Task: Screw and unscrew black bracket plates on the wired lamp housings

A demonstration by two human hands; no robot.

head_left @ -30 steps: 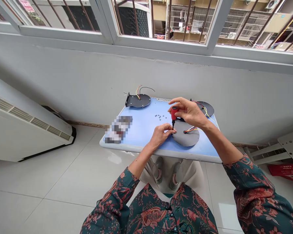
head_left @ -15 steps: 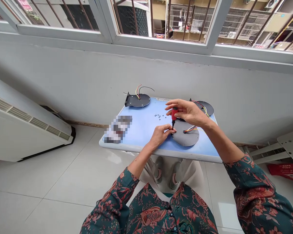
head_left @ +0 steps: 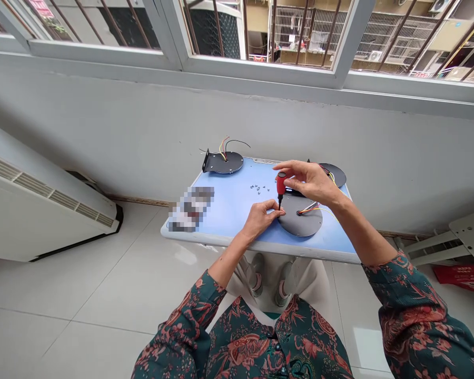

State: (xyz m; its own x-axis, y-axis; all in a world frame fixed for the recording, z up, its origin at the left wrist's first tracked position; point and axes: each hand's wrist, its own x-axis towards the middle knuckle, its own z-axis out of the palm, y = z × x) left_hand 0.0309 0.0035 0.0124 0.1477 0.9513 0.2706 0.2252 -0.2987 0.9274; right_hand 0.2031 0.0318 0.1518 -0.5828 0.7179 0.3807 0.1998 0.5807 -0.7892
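Note:
A red-handled screwdriver (head_left: pixel 281 184) stands nearly upright in my right hand (head_left: pixel 308 181), its handle between thumb and fingers. Its dark tip points down at the left edge of a dark grey round plate (head_left: pixel 300 223) lying on the blue table. At that tip, the thumb and fingertips of my left hand (head_left: pixel 258 218) are pinched together, touching the plate's edge; whatever they hold is hidden. Red, yellow and white wires (head_left: pixel 308 209) come out of the plate's middle. Several small screws (head_left: pixel 257 188) lie loose left of the screwdriver.
The small blue table (head_left: pixel 221 210) carries another bracketed round plate (head_left: pixel 229 163) at back left and a third (head_left: pixel 336 175) at back right, both with wires. A blurred patch (head_left: pixel 191 208) covers the left side. A wall and window stand behind; a white appliance (head_left: pixel 43 195) is left.
The fingers of my right hand have shifted slightly to the right around the screwdriver handle, which stays nearly upright. My left hand has stayed at the tip.

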